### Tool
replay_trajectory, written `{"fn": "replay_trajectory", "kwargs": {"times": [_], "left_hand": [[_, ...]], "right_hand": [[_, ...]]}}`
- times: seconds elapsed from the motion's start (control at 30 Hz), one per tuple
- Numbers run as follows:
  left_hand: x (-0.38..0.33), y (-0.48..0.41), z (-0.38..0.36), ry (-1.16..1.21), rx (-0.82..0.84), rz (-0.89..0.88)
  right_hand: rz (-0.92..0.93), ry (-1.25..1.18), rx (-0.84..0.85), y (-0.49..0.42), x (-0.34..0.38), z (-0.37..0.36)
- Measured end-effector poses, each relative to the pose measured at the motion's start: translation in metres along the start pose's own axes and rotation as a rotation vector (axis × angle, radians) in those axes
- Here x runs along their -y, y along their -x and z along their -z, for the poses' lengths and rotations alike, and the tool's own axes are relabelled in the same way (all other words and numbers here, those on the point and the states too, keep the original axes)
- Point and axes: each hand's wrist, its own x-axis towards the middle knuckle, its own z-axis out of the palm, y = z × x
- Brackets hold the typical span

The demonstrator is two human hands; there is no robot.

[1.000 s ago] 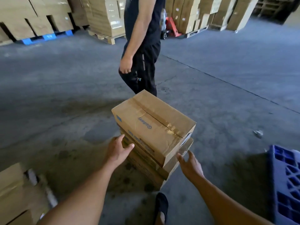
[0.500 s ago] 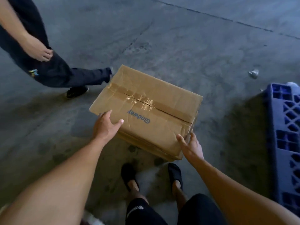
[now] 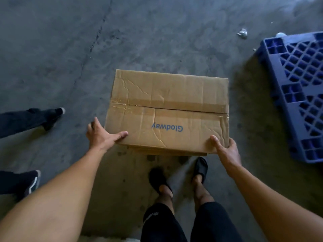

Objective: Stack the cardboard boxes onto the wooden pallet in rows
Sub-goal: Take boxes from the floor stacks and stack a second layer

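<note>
So the cardboard box (image 3: pixel 167 109) with the Glodway print sits right in front of the person's feet, on top of what looks like more flat cardboard, because you can see edges peeking out under its near side. Its long axis runs left to right across the view, taped seam going the same way. That's the bit that matters, since both hands are at the two near corners, one per end, and neither is really closer than the other. The left hand (image 3: pixel 101 137) has its thumb lying flat on the top face and its fingers (image 3: pixel 93 124) spread fairly straight against the left side. The right hand (image 3: pixel 225 151) is wrapped round the near right corner, thumb on top, and the rest of its fingers are tucked round the edge where I can't see much. Both arms reach forward and down, pretty symmetric. My guess is a straight lift comes next. No wooden pallet in view, just a blue plastic pallet (image 3: pixel 297 95) on the floor (image 3: pixel 52 49) off to the right.
</note>
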Motion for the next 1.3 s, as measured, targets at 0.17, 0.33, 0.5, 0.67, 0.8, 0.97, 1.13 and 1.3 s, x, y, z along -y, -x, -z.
{"fn": "replay_trajectory", "kwargs": {"times": [0.17, 0.33, 0.5, 0.67, 0.8, 0.97, 1.13, 1.3], "left_hand": [[0.010, -0.017, 0.001, 0.261, 0.207, -0.045], [-0.007, -0.022, 0.023, 0.453, 0.178, -0.054], [-0.016, -0.006, 0.063, 0.759, 0.170, -0.009], [-0.006, 0.038, 0.102, 0.864, -0.053, 0.017], [-0.005, 0.109, 0.108, 1.021, -0.264, 0.042], [-0.020, 0.233, 0.074, 1.096, -0.544, 0.186], [-0.024, 0.359, 0.025, 1.191, -0.770, 0.324], [-0.032, 0.480, -0.024, 1.169, -0.944, 0.417]], "right_hand": [[0.031, -0.050, -0.004, -0.002, 0.011, 0.000], [0.106, -0.152, 0.040, -0.009, 0.056, 0.015], [0.224, -0.241, 0.203, -0.013, 0.128, 0.019], [0.396, -0.201, 0.358, -0.012, 0.192, 0.011], [0.567, -0.168, 0.528, -0.016, 0.237, 0.008], [0.766, -0.010, 0.701, -0.008, 0.257, 0.021], [0.888, 0.087, 0.872, 0.017, 0.229, 0.043], [0.940, 0.142, 1.031, 0.056, 0.184, 0.081]]}}
